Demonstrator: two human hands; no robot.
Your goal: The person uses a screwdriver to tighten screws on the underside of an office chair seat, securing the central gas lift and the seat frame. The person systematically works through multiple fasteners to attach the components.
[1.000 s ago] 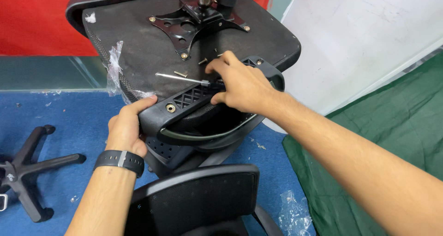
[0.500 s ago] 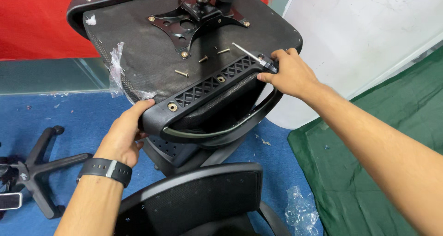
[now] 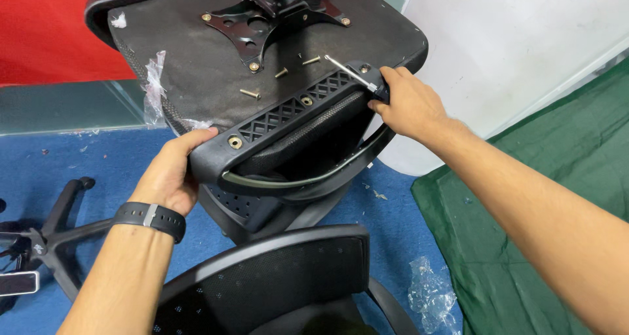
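Head view: both my hands on an upturned chair seat, fitting its armrest.

My left hand [image 3: 171, 174] is closed round the near end of the armrest [image 3: 295, 122], bracing it flat against the seat [image 3: 216, 66], I judge so the bolt holes line up. My right hand [image 3: 409, 102] is shut on a screwdriver [image 3: 350, 73], its tip angled onto the armrest's far end beside a bolt already seated there. Loose bolts [image 3: 250, 93] lie on the seat near the metal plate [image 3: 262, 17]. Close under my arms a backrest [image 3: 275, 282] crowds the space; a wheel base [image 3: 52, 230] lies on the blue floor at the left edge, and plastic wrap [image 3: 429, 289] sits near the green sheet.
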